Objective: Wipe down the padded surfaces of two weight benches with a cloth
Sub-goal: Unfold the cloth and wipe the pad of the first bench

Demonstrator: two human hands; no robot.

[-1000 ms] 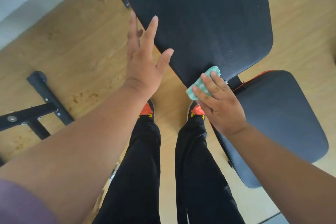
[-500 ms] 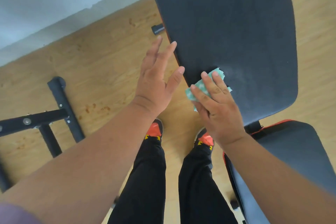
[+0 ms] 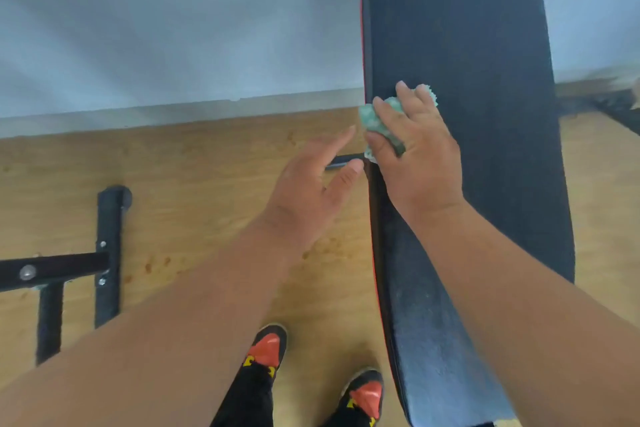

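Observation:
A long black padded bench back (image 3: 485,45) with a red edge runs up the right half of the head view. My right hand (image 3: 420,156) presses a crumpled green cloth (image 3: 374,118) flat onto the pad near its left edge, about halfway along. My left hand (image 3: 311,191) hovers just left of the bench over the floor, fingers apart and holding nothing, its fingertips close to the cloth. Dust streaks show on the pad nearer to me.
The black steel frame (image 3: 107,253) of another piece of gym equipment lies on the wooden floor (image 3: 190,184) at the left. A pale wall (image 3: 173,28) and skirting run behind. My feet in black and orange shoes (image 3: 268,347) stand beside the bench.
My right hand has slid the cloth farther up the pad, away from me. The view has tilted up, so the wall shows and the seat pad is out of sight. My left hand stays open.

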